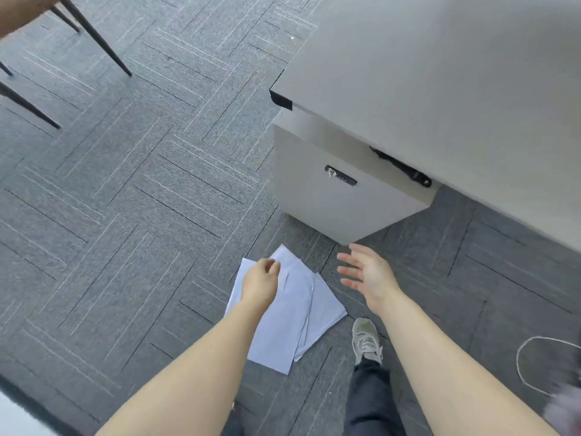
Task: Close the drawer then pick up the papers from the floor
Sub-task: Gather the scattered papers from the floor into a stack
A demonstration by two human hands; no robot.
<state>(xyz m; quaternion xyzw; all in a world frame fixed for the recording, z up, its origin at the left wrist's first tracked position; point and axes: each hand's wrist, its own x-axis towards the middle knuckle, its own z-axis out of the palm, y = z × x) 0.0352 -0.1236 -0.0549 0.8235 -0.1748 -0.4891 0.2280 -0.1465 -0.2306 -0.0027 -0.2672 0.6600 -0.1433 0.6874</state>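
Head view shows the papers (294, 313) lying overlapped on the carpet floor (125, 199) at 6 o'clock of the drawer (339, 187) under the desk (440, 73), left hand (259, 283) loosely curled, empty, above them, right hand (367, 273) spread wide, holding nothing.

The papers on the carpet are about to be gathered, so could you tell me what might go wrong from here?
The papers overlap loosely, so the left hand might lift only the top sheet. The shoe stands close to their corner and could step on it. Rising, the head might meet the desk edge overhanging the drawer unit.
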